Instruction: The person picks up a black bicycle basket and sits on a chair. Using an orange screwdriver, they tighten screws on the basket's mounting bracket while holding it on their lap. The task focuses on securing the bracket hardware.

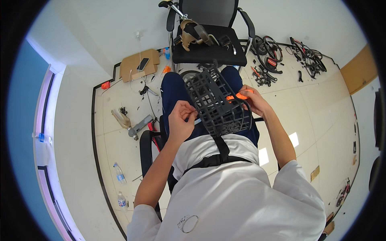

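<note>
A black plastic basket (215,98) with open grid walls rests tilted across my lap, over my dark blue trousers. At its left edge is my left hand (183,118), fingers curled and thumb and forefinger pinched together. Whatever lies in that pinch is too small to make out; a short pale strip shows just beside the fingertips. On the basket's right side my right hand (255,102) is closed round a bright orange tool (244,94). Part of the tool's orange body shows through the grid, and its exact kind is hidden.
Facing me stands a black office chair (209,44) with metal bike parts (195,34) on its seat. Bicycle wheels (271,50) and a frame (309,58) lie far right. Left are cardboard (138,66) with a phone (142,64), a grey metal part (138,127) and bottles (120,173).
</note>
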Motion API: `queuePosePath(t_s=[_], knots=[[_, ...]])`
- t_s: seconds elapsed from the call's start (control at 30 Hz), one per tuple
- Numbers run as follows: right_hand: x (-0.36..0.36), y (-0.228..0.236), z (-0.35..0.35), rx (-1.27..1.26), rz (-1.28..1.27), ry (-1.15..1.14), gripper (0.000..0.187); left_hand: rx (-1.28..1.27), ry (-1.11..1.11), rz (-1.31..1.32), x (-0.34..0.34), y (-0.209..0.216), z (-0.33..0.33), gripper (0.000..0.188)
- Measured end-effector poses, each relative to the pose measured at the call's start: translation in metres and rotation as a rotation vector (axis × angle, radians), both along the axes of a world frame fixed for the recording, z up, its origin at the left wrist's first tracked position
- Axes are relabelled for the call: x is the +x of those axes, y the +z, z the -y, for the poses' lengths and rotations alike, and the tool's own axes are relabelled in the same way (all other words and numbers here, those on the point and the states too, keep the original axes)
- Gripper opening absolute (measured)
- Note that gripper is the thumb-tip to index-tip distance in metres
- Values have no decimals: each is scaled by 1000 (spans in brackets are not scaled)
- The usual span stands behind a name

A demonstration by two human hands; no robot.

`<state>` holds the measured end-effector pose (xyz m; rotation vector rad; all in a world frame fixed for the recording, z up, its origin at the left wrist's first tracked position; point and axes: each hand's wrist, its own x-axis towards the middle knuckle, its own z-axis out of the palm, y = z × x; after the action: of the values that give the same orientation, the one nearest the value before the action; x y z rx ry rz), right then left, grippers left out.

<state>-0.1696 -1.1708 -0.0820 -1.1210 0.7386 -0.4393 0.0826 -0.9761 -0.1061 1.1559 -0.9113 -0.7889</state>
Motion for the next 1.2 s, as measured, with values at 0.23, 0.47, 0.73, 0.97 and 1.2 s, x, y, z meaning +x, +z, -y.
queuePosePath(t_s=[0.23, 0.47, 0.73, 0.97, 1.2], knots=[[4, 8, -3, -11, 31, 40, 20, 9, 45, 195, 1, 7, -3, 29], [4, 15, -5, 0, -143, -15, 37, -27, 119, 464, 0, 12, -6, 31], [6, 17, -8, 65, 129, -59, 30, -86, 132, 498, -1, 14, -7, 30], [-1, 10, 1, 39, -55, -34, 29, -92, 121, 490, 1, 10, -6, 30], [13, 26, -15, -24, 112, -89, 31, -88, 117, 489, 1, 13, -7, 29]])
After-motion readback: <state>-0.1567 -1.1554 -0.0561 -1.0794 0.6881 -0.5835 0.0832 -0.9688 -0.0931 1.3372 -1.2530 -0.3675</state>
